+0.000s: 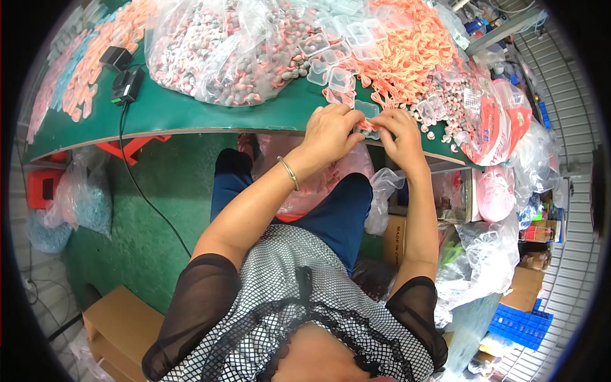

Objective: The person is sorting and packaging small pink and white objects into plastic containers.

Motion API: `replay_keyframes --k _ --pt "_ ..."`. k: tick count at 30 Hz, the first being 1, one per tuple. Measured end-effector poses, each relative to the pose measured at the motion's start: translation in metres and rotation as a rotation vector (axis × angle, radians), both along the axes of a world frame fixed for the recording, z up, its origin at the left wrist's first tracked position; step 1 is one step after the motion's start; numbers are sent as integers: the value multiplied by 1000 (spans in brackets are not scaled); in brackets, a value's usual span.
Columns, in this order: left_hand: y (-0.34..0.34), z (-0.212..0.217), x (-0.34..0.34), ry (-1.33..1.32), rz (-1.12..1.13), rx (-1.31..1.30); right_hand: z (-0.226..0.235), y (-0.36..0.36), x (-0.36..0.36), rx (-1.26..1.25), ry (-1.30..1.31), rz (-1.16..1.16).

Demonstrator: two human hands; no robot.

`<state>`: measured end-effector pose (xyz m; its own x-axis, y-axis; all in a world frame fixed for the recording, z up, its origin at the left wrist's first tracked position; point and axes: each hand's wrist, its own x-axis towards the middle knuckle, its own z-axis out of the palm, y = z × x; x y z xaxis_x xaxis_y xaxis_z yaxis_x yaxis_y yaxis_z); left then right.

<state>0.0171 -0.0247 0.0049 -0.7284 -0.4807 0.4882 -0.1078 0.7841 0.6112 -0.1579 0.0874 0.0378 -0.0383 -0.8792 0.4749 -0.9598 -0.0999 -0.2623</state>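
Left hand and right hand, fingers nearly closed, pinch orange cord at rigid clear box; smooth green table bare leftward, edge close below.

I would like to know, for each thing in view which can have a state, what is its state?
Small clear box: appears open, orange strands at it
Left hand: fingers closed on the box
Right hand: fingers bent at the box; exact grip unclear
Large clear bag: bulging, well filled; closure cannot be seen
Orange cords: loose, heaped
Black cable: hanging down
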Motion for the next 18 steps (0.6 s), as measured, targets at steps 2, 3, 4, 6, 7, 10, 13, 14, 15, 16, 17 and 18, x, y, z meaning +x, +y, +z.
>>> replay_keyframes --k 2,3,4,6,7,10,13,14,15,16,17,18 --pt "1 0 0 6 5 -10 -4 -6 -5 -7 -24 0" --pt "2 0 -1 10 9 -19 -7 -10 -5 -2 -28 -85" --pt "1 -1 -1 10 12 -21 -8 -15 -4 3 -33 -167" --pt "-1 -3 0 14 -2 -7 -6 -20 -2 81 -46 -184" --pt "0 -2 0 15 -1 -8 -5 -22 -2 163 -58 -207" --pt "1 0 1 35 10 9 -10 -25 -9 116 -129 -171" --pt "1 1 1 63 6 62 -14 -23 -8 137 -217 -205" --pt "1 1 0 43 1 34 -14 -23 -8 139 -217 -204" --pt "0 1 0 21 -4 6 -14 -22 -8 118 -229 -203" --pt "0 1 1 22 -2 6 -14 -22 -8 95 -240 -200" --pt "0 0 2 5 -5 -10 -13 -22 -6 95 -240 -199" --pt "0 0 2 -11 -9 -27 -12 -22 -5 86 -247 -202"
